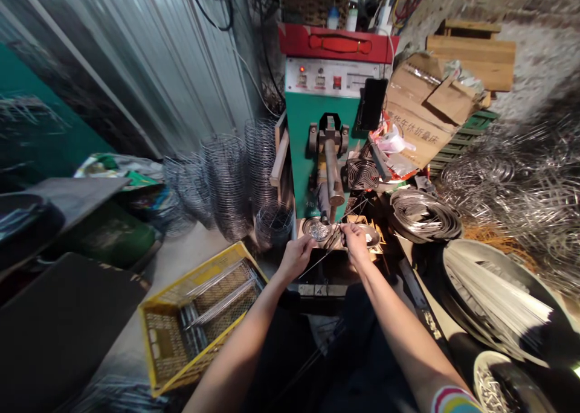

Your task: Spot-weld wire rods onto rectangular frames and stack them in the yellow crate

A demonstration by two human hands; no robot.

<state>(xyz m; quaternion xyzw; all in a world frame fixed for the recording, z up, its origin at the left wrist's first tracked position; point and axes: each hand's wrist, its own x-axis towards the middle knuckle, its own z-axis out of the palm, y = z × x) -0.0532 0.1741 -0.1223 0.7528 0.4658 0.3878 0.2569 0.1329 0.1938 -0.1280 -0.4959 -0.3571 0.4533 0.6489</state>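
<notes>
In front of the green machine (299, 129), my right hand (356, 243) is closed in a pinch on a thin metal rod (316, 264), which slants from lower left to upper right. My left hand (298, 257) is also closed, thumb against the fingers, beside a round dish (306, 224) of small shiny metal pieces. Whatever its fingertips hold is too small or hidden to make out. A second dish (374, 236) lies just past my right hand. Above both hands, the machine's thick metal arm (332, 174) reaches forward over the work surface.
On the left are a yellow crate (156, 340) holding metal rods and stacks of wire rings (226, 183). A large pan (457, 256) of flat metal strips, coiled strips (423, 217) and a cardboard box (414, 117) stand on the right. A phone (374, 102) is fixed to the machine.
</notes>
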